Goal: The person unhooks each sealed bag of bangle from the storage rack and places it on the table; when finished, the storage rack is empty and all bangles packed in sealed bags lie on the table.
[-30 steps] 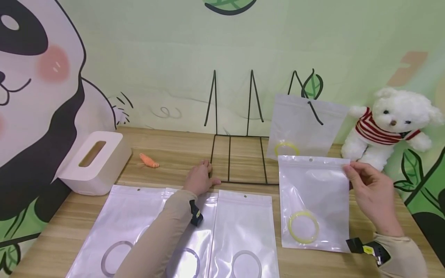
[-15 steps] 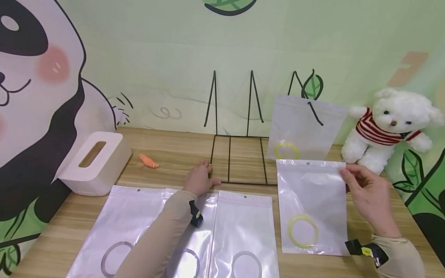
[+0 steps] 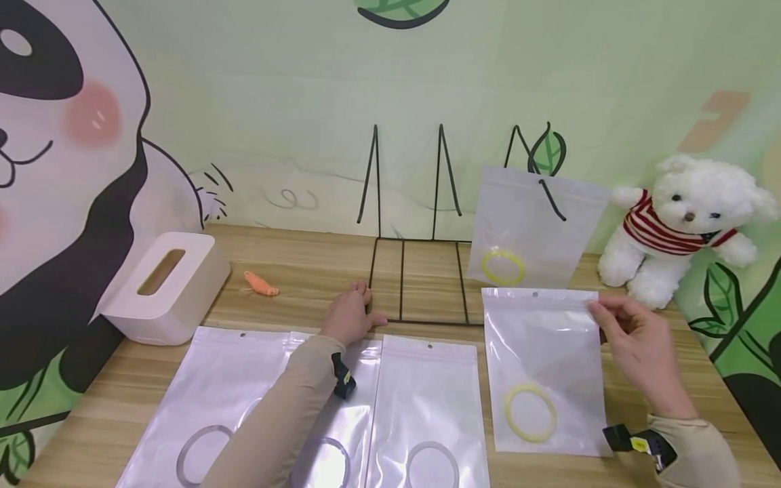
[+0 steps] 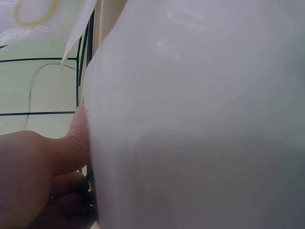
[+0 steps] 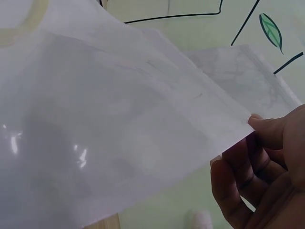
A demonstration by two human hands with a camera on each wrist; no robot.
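My right hand pinches the upper right corner of a white zip bag, which hangs upright with a yellow ring in its lower part. In the right wrist view the thumb lies over the bag's corner, fingers bent behind. My left hand holds the front left corner of a black wire rack; the left wrist view shows its fingers curled at the wire. A second white bag with a yellow ring hangs on the rack's right hook, behind the held bag.
Several white bags with pale rings lie along the front, partly under my left forearm. A white tissue box and an orange shrimp-like toy are at left. A white teddy bear in a striped shirt sits at right.
My right hand has moved slightly left and down with the bag. My left hand stays at the rack's corner.
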